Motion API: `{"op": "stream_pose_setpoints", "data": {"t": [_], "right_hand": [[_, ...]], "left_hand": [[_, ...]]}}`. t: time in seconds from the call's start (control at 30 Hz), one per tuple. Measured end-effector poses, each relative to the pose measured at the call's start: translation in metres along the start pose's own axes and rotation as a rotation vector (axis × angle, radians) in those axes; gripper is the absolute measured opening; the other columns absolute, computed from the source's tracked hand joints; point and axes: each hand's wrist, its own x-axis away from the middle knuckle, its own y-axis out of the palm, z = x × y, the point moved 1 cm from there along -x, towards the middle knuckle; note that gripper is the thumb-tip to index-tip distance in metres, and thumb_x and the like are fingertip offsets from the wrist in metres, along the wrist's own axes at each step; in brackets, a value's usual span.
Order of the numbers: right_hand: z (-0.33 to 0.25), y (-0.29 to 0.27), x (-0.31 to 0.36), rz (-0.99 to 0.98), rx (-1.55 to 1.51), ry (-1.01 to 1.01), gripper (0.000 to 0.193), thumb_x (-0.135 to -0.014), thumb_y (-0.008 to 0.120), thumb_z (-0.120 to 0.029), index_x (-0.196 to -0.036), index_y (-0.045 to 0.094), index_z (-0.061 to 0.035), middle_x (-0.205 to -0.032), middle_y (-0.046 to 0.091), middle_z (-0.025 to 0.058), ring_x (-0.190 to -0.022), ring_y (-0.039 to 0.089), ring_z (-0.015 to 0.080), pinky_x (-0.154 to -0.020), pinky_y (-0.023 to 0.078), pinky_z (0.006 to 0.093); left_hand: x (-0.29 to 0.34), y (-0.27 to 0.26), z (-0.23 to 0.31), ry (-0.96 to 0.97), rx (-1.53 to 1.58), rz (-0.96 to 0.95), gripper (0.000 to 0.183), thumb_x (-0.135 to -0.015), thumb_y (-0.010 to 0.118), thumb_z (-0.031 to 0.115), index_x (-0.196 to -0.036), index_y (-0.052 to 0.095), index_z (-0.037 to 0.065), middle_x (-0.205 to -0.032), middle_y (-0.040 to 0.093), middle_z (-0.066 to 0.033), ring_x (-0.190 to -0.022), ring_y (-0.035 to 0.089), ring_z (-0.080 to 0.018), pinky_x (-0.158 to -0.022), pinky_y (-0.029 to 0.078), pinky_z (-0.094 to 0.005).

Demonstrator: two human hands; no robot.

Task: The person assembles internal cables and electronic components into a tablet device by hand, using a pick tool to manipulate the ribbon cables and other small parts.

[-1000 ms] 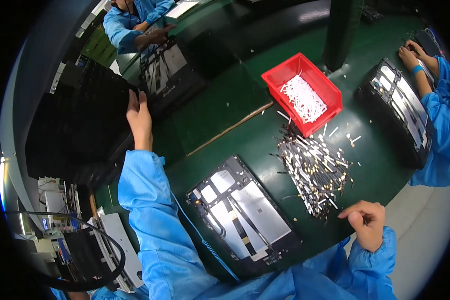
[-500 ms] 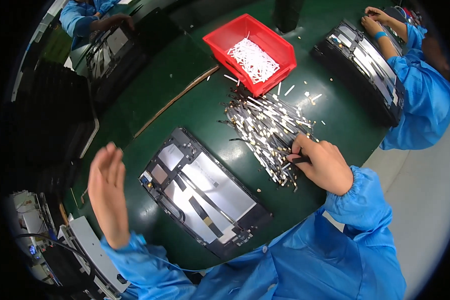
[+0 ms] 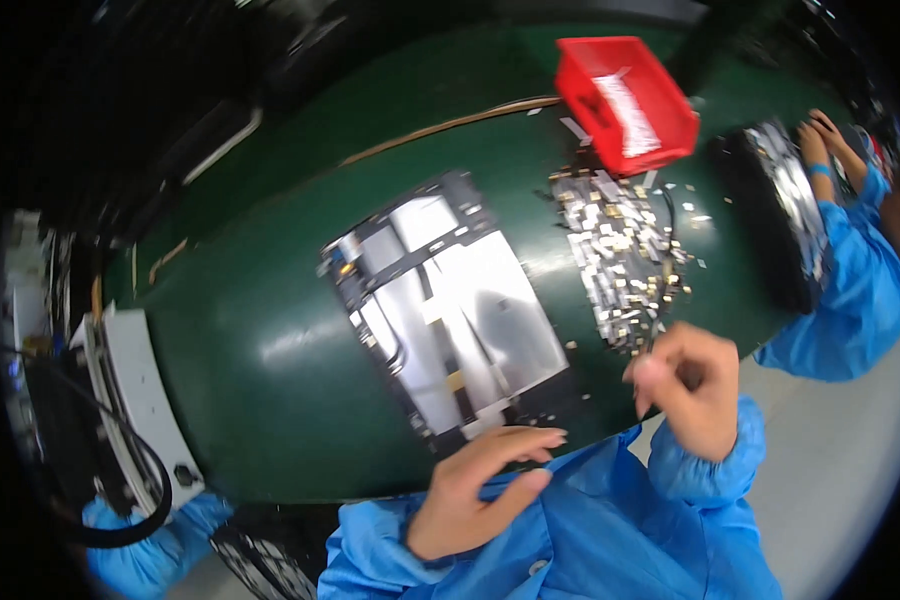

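Observation:
A tablet-like device with its back off (image 3: pixel 490 310) lies on the green table in front of me, showing silver panels, a black frame and dark flat cables. My left hand (image 3: pixel 480 490) is just off its near edge, fingers stretched and thumb apart, holding nothing. To the right, my right hand (image 3: pixel 695 385) is at the near end of a heap of thin dark and silver strips (image 3: pixel 620 250), which look like flat flex cables. Its fingers are curled together in a pinch. Motion blur hides what is between them.
A red bin (image 3: pixel 582 110) holding white strips stands behind the heap. A co-worker's hands (image 3: pixel 820 140) are at the far right, beside a stack of similar devices (image 3: pixel 770 220). A wooden strip (image 3: pixel 450 128) runs along the table, and white equipment (image 3: pixel 135 380) stands at the left.
My view has swung left, so the table things appear further right. My left hand has come down from the device's left side to its near edge. The right hand has drawn back off the heap.

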Motion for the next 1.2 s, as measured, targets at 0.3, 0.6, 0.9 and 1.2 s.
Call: {"op": "stream_pose_setpoints", "data": {"t": [0.3,0.6,0.9,1.2], "right_hand": [[0.040,0.072,0.009,-0.217,-0.139,0.035,0.004,-0.077,0.068,0.005,-0.080,0.065,0.0052,-0.076,0.069,0.0106,-0.061,0.062,0.0080,-0.050,0.043,0.0173],[0.043,0.103,-0.006,-0.288,0.317,-0.154,0.011,-0.074,0.073,-0.001,-0.079,0.063,0.0020,-0.073,0.062,0.0065,-0.056,0.053,0.0069,-0.046,0.036,0.0203],[0.032,0.118,-0.009,-0.377,0.524,-0.227,0.011,-0.074,0.065,-0.001,-0.084,0.060,0.0035,-0.083,0.058,0.0138,-0.068,0.060,0.0310,-0.058,0.048,0.0345],[0.037,0.119,-0.011,-0.311,0.583,-0.240,0.016,-0.074,0.064,0.002,-0.089,0.058,0.0027,-0.088,0.057,0.0146,-0.074,0.060,0.0352,-0.064,0.050,0.0389]], "left_hand": [[0.069,-0.021,-0.050,-0.197,0.213,0.430,0.040,-0.088,0.056,0.011,-0.127,0.051,0.001,-0.136,0.034,-0.0147,-0.123,0.039,-0.0244,-0.101,0.031,-0.0334],[0.071,-0.022,-0.043,-0.195,0.219,0.326,0.056,-0.091,0.053,0.017,-0.141,0.033,0.003,-0.141,0.027,-0.0156,-0.132,0.027,-0.0252,-0.106,0.023,-0.0352],[0.071,-0.038,-0.056,-0.157,0.442,0.373,0.020,-0.093,0.048,0.015,-0.095,0.062,0.001,-0.134,0.037,-0.0166,-0.125,0.035,-0.0256,-0.106,0.024,-0.0390],[0.033,-0.044,-0.062,-0.085,0.085,0.587,0.016,-0.085,0.059,0.001,-0.101,0.058,-0.002,-0.125,0.041,-0.0141,-0.100,0.053,-0.0184,-0.081,0.047,-0.0274]]}}
